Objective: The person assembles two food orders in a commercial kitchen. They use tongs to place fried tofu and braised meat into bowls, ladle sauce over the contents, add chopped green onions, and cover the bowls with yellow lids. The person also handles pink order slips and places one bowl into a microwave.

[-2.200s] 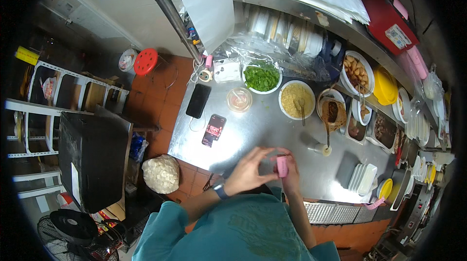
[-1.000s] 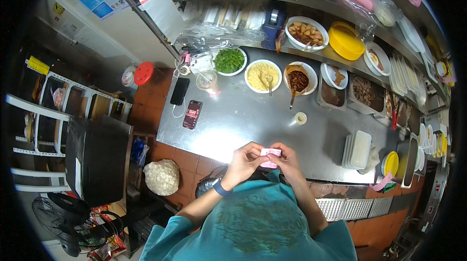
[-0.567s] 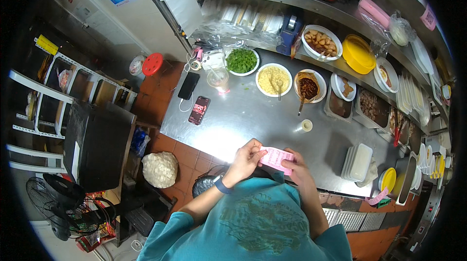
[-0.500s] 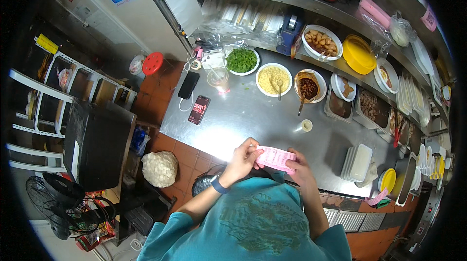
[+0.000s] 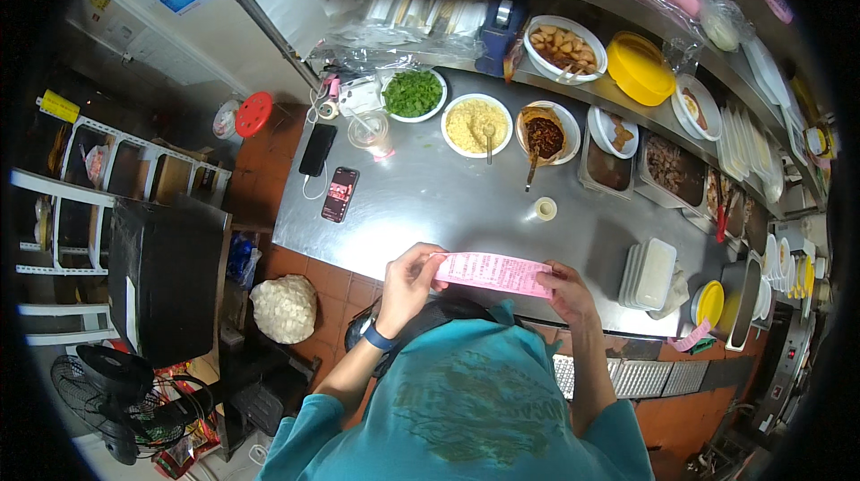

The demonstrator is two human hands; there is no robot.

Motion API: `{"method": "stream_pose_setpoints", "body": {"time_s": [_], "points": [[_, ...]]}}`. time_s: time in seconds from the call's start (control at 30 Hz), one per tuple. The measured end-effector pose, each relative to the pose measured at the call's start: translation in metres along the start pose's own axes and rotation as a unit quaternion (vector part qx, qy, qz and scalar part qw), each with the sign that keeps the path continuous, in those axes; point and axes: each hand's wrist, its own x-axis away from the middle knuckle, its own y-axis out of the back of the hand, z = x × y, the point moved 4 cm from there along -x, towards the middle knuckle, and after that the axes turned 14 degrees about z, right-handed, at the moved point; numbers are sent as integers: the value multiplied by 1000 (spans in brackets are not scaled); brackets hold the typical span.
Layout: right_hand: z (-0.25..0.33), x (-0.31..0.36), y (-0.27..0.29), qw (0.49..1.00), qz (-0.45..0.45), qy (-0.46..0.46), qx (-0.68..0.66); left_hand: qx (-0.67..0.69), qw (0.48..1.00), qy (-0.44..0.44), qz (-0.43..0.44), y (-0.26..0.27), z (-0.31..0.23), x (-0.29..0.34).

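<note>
A long pink paper slip (image 5: 493, 272) is stretched out flat between both hands, just above the near edge of the steel counter (image 5: 448, 203). My left hand (image 5: 408, 277) pinches its left end. My right hand (image 5: 566, 291) pinches its right end. A dark band sits on my left wrist. My teal shirt fills the lower middle of the view.
On the counter lie two phones (image 5: 340, 194), a plastic cup (image 5: 370, 132), a small tape roll (image 5: 544, 209), bowls of chopped greens (image 5: 413, 93), yellow grains (image 5: 477, 125) and brown sauce (image 5: 545, 135), metal trays, and stacked white containers (image 5: 649, 275). A black box (image 5: 166, 279) and a fan (image 5: 121, 391) stand at left.
The pink slip was folded small between my hands; it has been pulled out into a long strip. My hands have moved apart along it.
</note>
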Motion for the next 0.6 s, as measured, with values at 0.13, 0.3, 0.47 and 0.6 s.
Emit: {"method": "stream_pose_setpoints", "body": {"time_s": [0.13, 0.3, 0.47, 0.6], "points": [[9, 7, 7, 998, -20, 6, -59, 4, 1000, -2, -10, 1, -5, -3], [19, 7, 15, 998, -40, 56, 12, 23, 1000, -14, -7, 4, -9, -11], [43, 16, 13, 958, -102, 170, 205, -8, 997, -68, 21, 3, -17, -17], [73, 26, -2, 932, -99, 203, 283, 30, 994, -50, 89, 8, -14, -18]]}}
